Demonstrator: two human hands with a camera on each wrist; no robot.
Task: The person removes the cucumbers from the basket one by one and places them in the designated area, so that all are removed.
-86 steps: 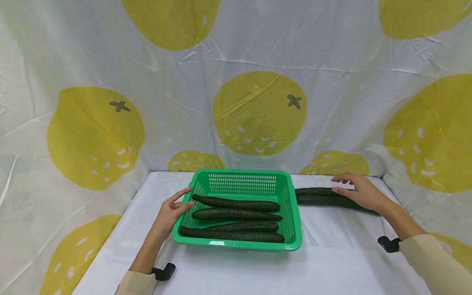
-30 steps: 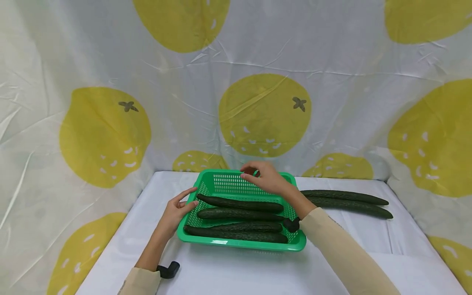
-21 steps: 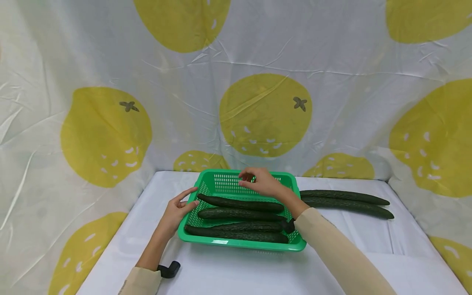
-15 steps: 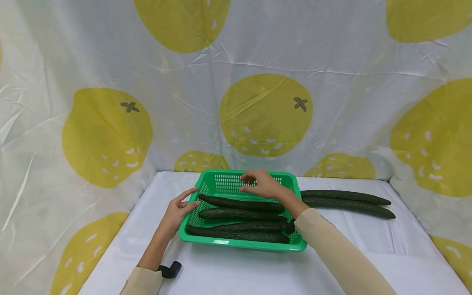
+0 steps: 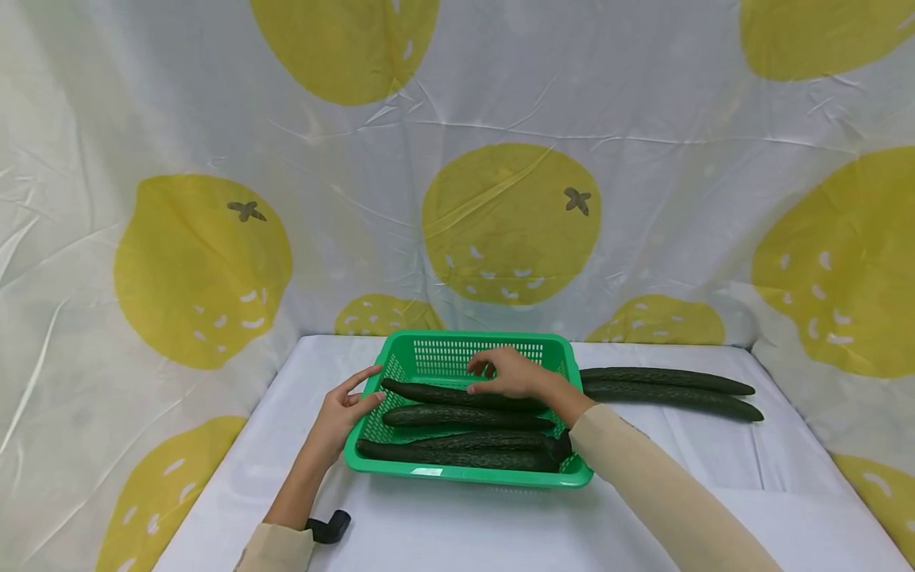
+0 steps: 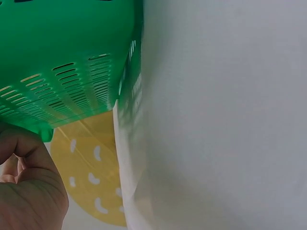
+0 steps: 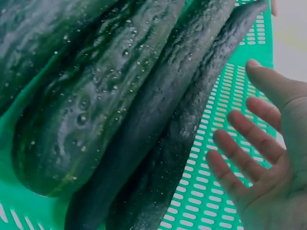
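Note:
The left hand (image 5: 339, 413) holds the left rim of a green perforated plastic basket (image 5: 493, 477), thumb over the rim. In the left wrist view that hand (image 6: 29, 184) is at the rim of the basket (image 6: 72, 28), most of its fingers hidden. Several long dark-green cucumbers (image 5: 443, 415) lie crosswise in the basket. The right hand (image 5: 511, 375) is inside, low over the rearmost cucumber (image 5: 422, 391). Seen from the right wrist, this hand (image 7: 264, 148) has its fingers spread beside the cucumbers (image 7: 158, 96) and holds nothing.
Two more cucumbers (image 5: 672, 389) lie side by side right of the basket, their left ends by its wall. A white cloth (image 5: 686, 516) covers the table. Behind hangs a white curtain (image 5: 343, 238) with yellow lemon prints.
The right hand has come left from the two cucumbers on the table to above the basket, then lowered into it. The left hand stays at the rim.

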